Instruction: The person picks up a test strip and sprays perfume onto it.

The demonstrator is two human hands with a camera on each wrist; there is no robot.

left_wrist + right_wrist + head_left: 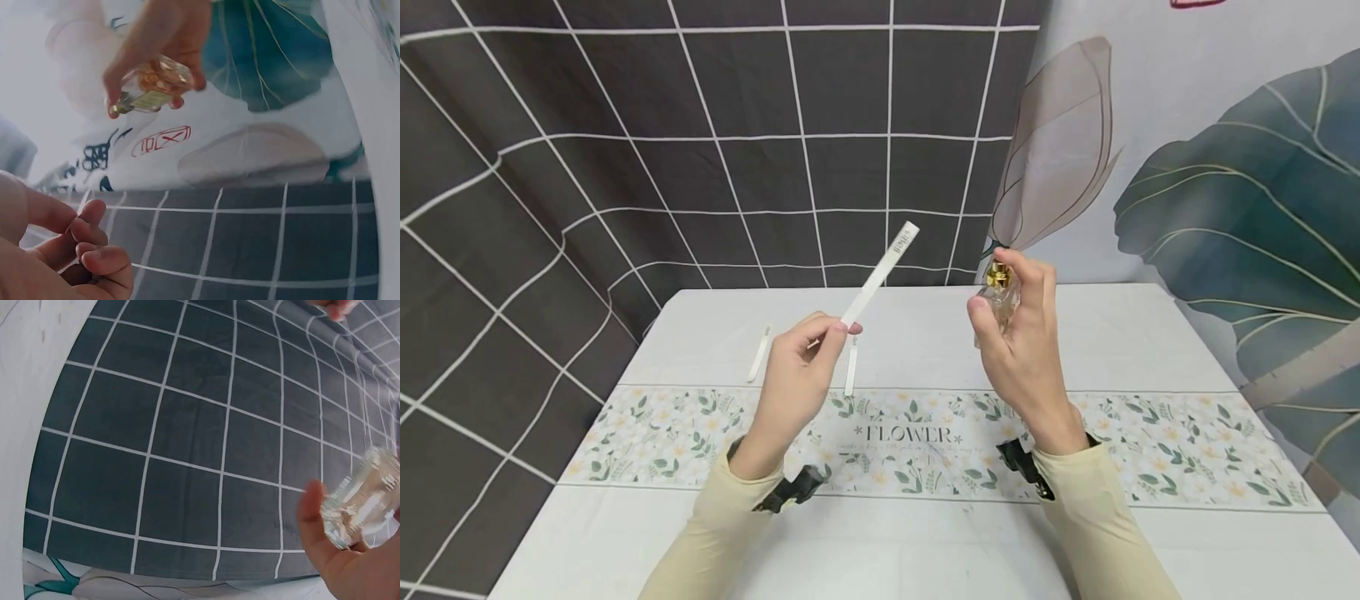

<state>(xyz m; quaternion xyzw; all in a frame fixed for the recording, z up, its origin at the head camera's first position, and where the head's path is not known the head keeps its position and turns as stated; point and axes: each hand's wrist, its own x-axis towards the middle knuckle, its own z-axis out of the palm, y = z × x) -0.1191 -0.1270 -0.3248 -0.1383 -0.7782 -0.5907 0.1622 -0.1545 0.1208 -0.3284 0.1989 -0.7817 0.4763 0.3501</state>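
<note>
Between thumb and fingers, my left hand (801,367) pinches a white paper test strip (880,275) by its lower end; the strip slants up to the right, with small print near its tip. My right hand (1026,350) grips a clear glass perfume bottle (997,307), its index finger on top of the gold sprayer (997,273). Bottle and strip are apart, both raised above the table. In the left wrist view the perfume bottle (156,81) lies tilted in the right hand. The right wrist view shows the bottle's glass (362,500) close up, its sprayer out of sight.
Two more white strips lie on the white table (925,550): one strip (760,354) at the left, another strip (851,367) just behind the left hand. A floral runner (910,450) printed FLOWER crosses the table. Behind hangs a dark grid-patterned cloth (842,167) beside a leaf-print curtain (1247,192).
</note>
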